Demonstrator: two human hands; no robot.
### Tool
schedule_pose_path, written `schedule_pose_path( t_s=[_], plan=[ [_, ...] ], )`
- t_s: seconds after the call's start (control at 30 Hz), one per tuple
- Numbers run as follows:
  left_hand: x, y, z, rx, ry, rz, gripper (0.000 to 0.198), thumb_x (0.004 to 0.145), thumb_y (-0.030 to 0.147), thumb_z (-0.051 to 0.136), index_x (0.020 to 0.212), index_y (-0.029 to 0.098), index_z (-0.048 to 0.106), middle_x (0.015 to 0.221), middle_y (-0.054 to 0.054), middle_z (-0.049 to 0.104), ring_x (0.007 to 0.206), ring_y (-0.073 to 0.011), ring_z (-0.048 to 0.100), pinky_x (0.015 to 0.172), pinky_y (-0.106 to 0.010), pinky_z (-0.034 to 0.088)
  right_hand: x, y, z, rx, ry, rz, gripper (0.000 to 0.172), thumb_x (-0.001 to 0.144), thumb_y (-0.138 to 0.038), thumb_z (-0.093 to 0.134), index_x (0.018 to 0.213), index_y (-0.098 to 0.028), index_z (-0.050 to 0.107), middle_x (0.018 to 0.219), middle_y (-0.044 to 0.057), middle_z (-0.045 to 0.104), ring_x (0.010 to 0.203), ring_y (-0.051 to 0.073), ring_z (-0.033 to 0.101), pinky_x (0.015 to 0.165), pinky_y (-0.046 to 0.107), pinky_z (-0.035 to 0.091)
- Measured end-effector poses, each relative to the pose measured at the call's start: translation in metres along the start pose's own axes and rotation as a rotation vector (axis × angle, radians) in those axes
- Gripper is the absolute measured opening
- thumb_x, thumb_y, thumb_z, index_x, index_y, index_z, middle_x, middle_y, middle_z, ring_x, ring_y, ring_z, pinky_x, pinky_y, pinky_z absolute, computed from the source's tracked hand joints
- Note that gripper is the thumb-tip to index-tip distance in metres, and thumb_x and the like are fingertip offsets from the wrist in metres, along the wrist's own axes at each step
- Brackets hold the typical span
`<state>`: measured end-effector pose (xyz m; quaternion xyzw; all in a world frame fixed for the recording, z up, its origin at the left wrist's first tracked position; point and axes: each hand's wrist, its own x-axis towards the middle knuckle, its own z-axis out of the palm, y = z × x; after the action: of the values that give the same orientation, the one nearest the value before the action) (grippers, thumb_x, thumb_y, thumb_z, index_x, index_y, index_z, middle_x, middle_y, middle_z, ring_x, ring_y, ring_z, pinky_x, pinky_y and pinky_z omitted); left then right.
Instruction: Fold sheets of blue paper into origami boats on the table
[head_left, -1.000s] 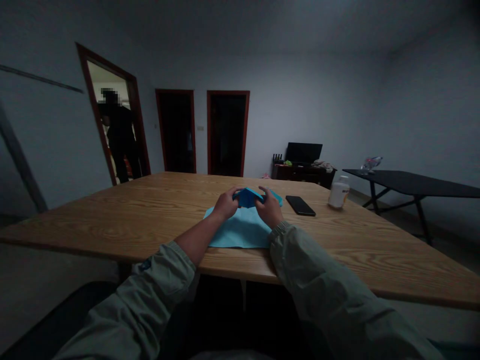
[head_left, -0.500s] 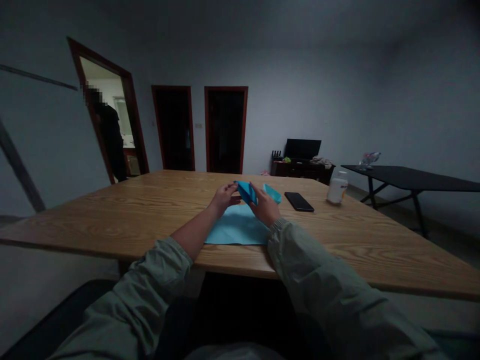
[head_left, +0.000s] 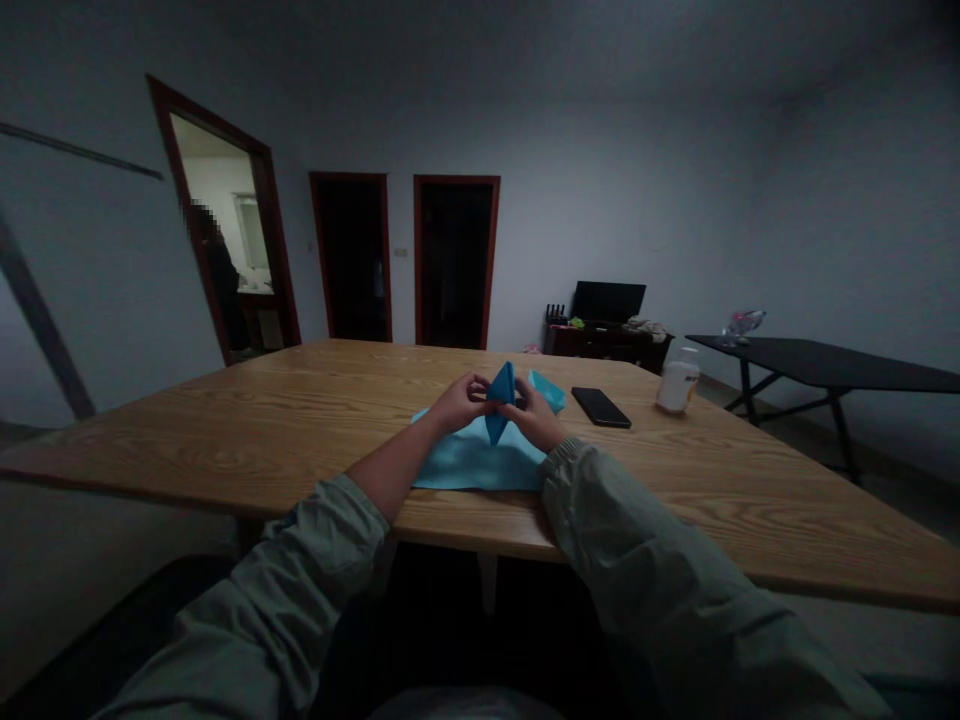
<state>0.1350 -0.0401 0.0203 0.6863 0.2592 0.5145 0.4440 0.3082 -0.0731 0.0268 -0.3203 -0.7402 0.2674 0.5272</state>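
Between my hands a piece of folded blue paper (head_left: 501,400) stands on end, its outline pointed at top and bottom. My left hand (head_left: 459,402) grips its left side, the thumb reaching across the middle. From the right, my right hand (head_left: 534,412) pinches the same paper, with some fingers hidden behind it. Beneath both hands a light blue sheet (head_left: 480,462) lies flat near the table's front edge. A lighter blue folded paper piece (head_left: 547,390) sits just beyond my right hand.
On the wooden table (head_left: 300,430) a black phone (head_left: 600,407) lies to the right, and a white bottle (head_left: 678,382) stands past it. A black table (head_left: 817,362) is at the far right. One person (head_left: 223,280) stands in the left doorway.
The folded paper has turned from a slanted position to upright between my hands. Both hands have shifted their grip on it. The person in the doorway has moved slightly.
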Motion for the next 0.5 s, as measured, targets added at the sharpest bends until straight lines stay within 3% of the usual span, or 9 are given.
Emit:
schedule_pose_path(
  t_s=[0.1,0.2,0.33,0.43,0.5],
  plan=[
    [-0.002,0.003,0.001,0.042,-0.058,0.01,0.038,0.066,0.034,0.081,0.087,0.013,0.058,0.085,-0.005,0.067,0.073,-0.0147,0.064,0.068,-0.029,0.051,0.0,-0.002,-0.001,-0.029,-0.015,-0.009,0.043,0.074,-0.03,0.067,0.114,-0.017,0.063,0.103,0.006,0.069,0.085,0.02,0.065,0.076,0.033,0.053],
    [-0.003,0.008,-0.001,0.078,-0.042,0.046,0.028,0.07,0.032,0.075,0.081,0.014,0.056,0.078,-0.001,0.064,0.068,-0.0124,0.061,0.065,-0.026,0.048,0.0,-0.007,-0.001,-0.083,0.018,-0.022,0.045,0.074,-0.034,0.068,0.116,-0.017,0.063,0.101,0.006,0.069,0.086,0.02,0.064,0.075,0.032,0.052],
    [-0.003,0.015,-0.009,0.3,0.162,0.113,0.015,0.075,0.024,0.063,0.075,0.017,0.051,0.067,0.004,0.055,0.063,-0.0101,0.052,0.061,-0.023,0.042,0.0,-0.012,-0.002,-0.125,0.09,-0.014,0.055,0.072,-0.037,0.069,0.121,-0.015,0.059,0.099,0.007,0.068,0.078,0.018,0.062,0.069,0.03,0.052],
    [-0.003,0.019,-0.013,0.504,0.287,0.182,0.008,0.074,0.019,0.058,0.074,0.018,0.05,0.067,0.004,0.051,0.064,-0.0104,0.049,0.062,-0.023,0.04,0.001,-0.012,-0.004,-0.25,0.166,-0.033,0.043,0.073,-0.032,0.065,0.112,-0.015,0.062,0.104,0.008,0.067,0.074,0.016,0.06,0.069,0.03,0.05],
    [-0.005,0.021,-0.012,0.573,0.301,0.211,0.01,0.073,0.02,0.059,0.077,0.018,0.05,0.071,0.004,0.053,0.067,-0.0112,0.05,0.064,-0.024,0.04,0.002,-0.011,-0.004,-0.343,0.238,-0.026,0.039,0.075,-0.029,0.062,0.111,-0.015,0.062,0.105,0.008,0.067,0.074,0.016,0.059,0.072,0.032,0.05]
  ],
)
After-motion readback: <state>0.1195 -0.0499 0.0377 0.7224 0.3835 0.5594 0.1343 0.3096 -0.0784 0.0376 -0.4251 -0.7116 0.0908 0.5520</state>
